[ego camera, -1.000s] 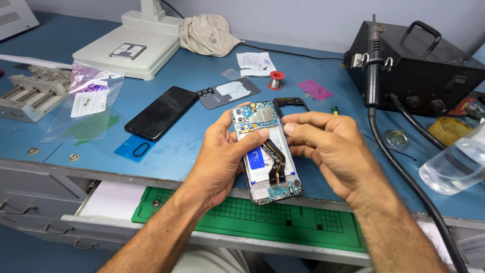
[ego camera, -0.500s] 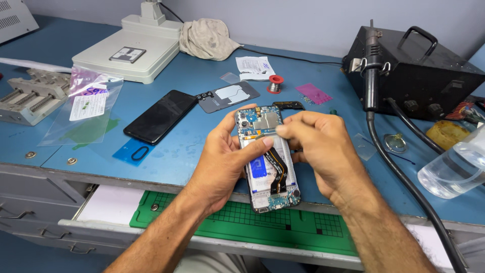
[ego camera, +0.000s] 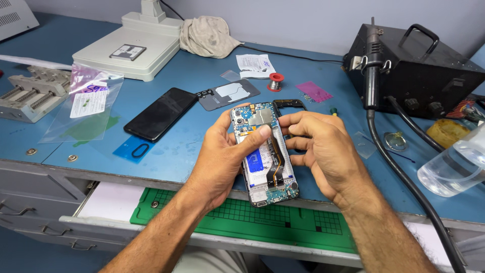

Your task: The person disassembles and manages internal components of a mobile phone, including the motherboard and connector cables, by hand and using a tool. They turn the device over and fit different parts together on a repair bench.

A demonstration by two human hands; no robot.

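Note:
I hold an opened smartphone point(ego camera: 265, 167) with its back cover off, so that the circuit board, battery and an orange flex cable show. My left hand point(ego camera: 222, 156) grips its left edge, thumb pressed across the upper board. On the right edge rests my right hand point(ego camera: 323, 151), its fingertips touching the upper board near the left thumb. The phone is tilted above the blue bench's front edge.
A black phone screen point(ego camera: 160, 114), a back cover point(ego camera: 227, 94), a black frame point(ego camera: 289, 105), a solder spool point(ego camera: 275, 82) and plastic bags point(ego camera: 86, 103) lie on the bench. A hot-air station point(ego camera: 419, 71) with hose stands right, a clear bottle point(ego camera: 454, 164) beside it. An open drawer holds a green mat point(ego camera: 242, 220).
Both hands and the phone have stayed nearly in place; my right fingers have shifted slightly on the upper board. The view has drifted a little.

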